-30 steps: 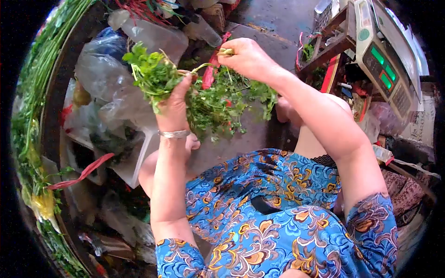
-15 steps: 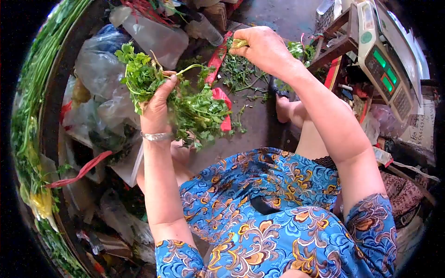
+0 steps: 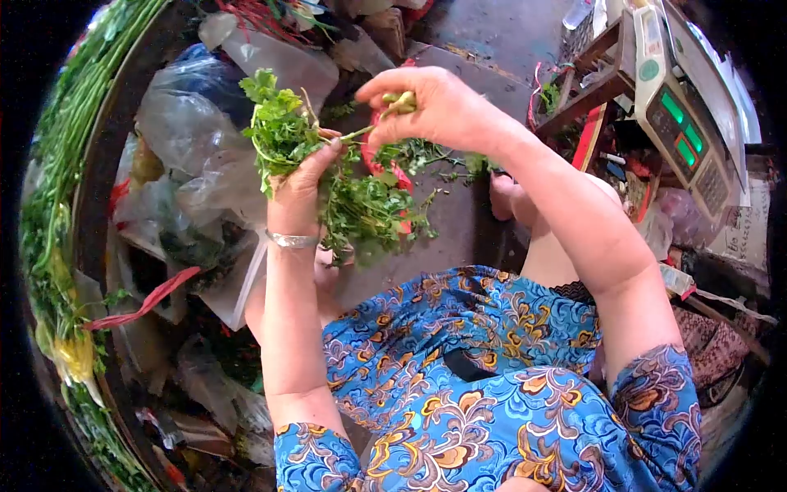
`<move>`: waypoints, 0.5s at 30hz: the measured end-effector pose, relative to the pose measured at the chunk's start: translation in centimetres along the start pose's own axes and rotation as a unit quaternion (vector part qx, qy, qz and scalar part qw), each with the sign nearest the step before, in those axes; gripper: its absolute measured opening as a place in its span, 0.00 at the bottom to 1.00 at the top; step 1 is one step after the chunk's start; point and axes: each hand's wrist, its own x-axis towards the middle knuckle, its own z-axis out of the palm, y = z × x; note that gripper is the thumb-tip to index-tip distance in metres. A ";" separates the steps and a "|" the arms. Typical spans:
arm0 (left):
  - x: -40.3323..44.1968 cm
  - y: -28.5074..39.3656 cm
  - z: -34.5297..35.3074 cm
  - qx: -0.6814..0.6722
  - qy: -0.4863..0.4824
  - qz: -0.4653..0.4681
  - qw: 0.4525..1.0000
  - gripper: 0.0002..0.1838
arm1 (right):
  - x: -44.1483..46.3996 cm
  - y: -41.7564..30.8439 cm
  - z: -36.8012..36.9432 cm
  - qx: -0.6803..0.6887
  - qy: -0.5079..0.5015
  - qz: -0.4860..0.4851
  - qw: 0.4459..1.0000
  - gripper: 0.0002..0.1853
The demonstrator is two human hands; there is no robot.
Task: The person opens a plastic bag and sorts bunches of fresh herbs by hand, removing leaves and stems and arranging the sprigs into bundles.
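My left hand [image 3: 302, 178] is closed around a bunch of cilantro [image 3: 275, 119], its thumb lying along the stems. Leaves spill out on both sides of the fist and hang down beside the wrist, which wears a silver bracelet [image 3: 292, 240]. Just right of it, my right hand [image 3: 447, 107] is closed with its fingers curled. A thin green stem [image 3: 357, 134] stretches between the two hands. Some yellowish-green plant bits [image 3: 400, 103] show within the right fingers. Loose green trimmings [image 3: 422, 154] lie on the floor beyond, partly covered by the right hand.
At right, a digital scale [image 3: 676, 123] with lit green digits stands by a wooden frame [image 3: 594, 82]. Clear plastic bags [image 3: 184, 131] pile up at left. Long green vegetables [image 3: 61, 180] line the far left edge. A red strip [image 3: 147, 302] sticks out beside them.
My right hand has come left and slightly down, from above the floor trimmings to the cilantro bunch. My left hand, still holding the bunch, has shifted slightly right.
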 end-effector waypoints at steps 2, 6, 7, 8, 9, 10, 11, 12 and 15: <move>-0.3 0.1 0.8 -0.039 -0.024 -0.014 0.999 0.08 | -0.4 -0.4 0.6 0.031 -0.048 0.014 0.998 0.27; -0.1 -0.3 1.1 -0.086 -0.058 -0.049 0.993 0.12 | -0.1 -0.4 1.4 0.034 -0.107 0.012 0.994 0.22; -0.1 -0.2 1.0 -0.086 -0.058 -0.048 0.993 0.12 | 0.1 -0.2 1.1 0.018 -0.088 0.045 0.995 0.19; -0.1 0.0 0.9 -0.077 -0.080 -0.055 0.992 0.14 | 0.3 0.0 0.8 0.001 -0.069 0.077 0.995 0.16; -0.1 0.1 0.8 -0.070 -0.101 -0.061 0.991 0.17 | 0.4 -0.1 0.4 0.016 -0.040 0.102 0.994 0.11; -0.1 0.0 0.6 -0.071 -0.100 -0.059 0.991 0.17 | 0.7 0.6 0.1 -0.005 -0.008 0.073 0.997 0.10; 0.0 -0.3 0.5 -0.078 -0.114 -0.060 0.989 0.19 | 0.7 0.8 -0.2 0.013 0.004 0.096 0.995 0.10; 0.0 -0.4 0.4 -0.084 -0.130 -0.061 0.986 0.21 | 0.7 0.7 -0.5 0.032 0.017 0.119 0.992 0.11; -0.2 -0.3 0.7 -0.100 -0.136 -0.075 0.983 0.22 | 0.5 0.2 -1.3 -0.004 0.001 0.131 0.991 0.13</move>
